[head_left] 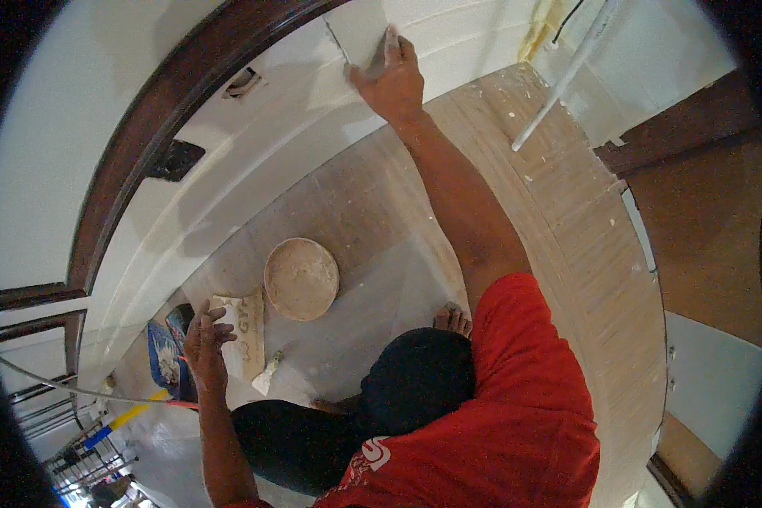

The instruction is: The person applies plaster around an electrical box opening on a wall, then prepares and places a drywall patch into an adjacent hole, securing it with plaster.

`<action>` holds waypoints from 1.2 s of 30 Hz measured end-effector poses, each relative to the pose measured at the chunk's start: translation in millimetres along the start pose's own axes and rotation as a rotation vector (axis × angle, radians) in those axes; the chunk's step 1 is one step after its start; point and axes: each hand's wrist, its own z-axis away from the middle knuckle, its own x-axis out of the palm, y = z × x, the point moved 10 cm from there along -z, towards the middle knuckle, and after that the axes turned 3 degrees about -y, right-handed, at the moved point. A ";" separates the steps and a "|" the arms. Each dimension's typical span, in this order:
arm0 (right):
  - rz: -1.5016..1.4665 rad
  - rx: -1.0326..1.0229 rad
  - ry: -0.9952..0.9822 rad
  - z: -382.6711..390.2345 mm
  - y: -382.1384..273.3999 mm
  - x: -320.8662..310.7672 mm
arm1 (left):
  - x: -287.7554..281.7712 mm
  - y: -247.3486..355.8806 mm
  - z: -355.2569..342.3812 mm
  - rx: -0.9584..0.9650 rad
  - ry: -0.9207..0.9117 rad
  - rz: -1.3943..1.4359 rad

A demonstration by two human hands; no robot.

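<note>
My right hand reaches up to the white wall panel, thumb and fingers spread along the lower end of a thin, flat, pale plate. The plate has a dark line down its left edge and lies against the wall; its exact kind is unclear. Low on the left, my left hand is raised with bent fingers apart and nothing visible in it. Between my hands, a round shallow basin coated with pale, dried-looking residue sits on the floor. Beside it lies a paper bag with printing.
A blue container with tools stands left, near a yellow and blue rod. A white pipe leans at upper right. Dark wooden trim curves along the wall, which has cut-outs. A small whitish packet lies near my knee.
</note>
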 end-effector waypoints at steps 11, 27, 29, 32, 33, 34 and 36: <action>-0.057 -0.011 -0.061 -4.0 -4.0 9.0 | 0.5 -3.4 0.1 -0.027 -0.042 0.019; -0.063 0.092 0.036 -0.4 -12.2 17.0 | 13.7 0.4 0.0 -0.006 -0.102 0.001; -0.057 0.115 0.051 1.4 -14.2 17.5 | 10.2 -3.2 0.0 -0.034 -0.093 0.002; -0.060 0.141 0.075 1.7 -15.5 18.4 | 9.5 -1.6 1.2 -0.006 -0.109 0.015; -0.061 0.137 0.083 2.0 -14.4 18.0 | 11.1 0.0 2.3 0.013 -0.122 0.022; -0.062 0.133 0.091 2.4 -13.4 17.5 | 11.3 -0.8 2.4 0.005 -0.120 0.015; -0.076 0.131 0.117 1.6 -12.0 15.5 | 12.4 -1.9 2.0 -0.010 -0.118 0.001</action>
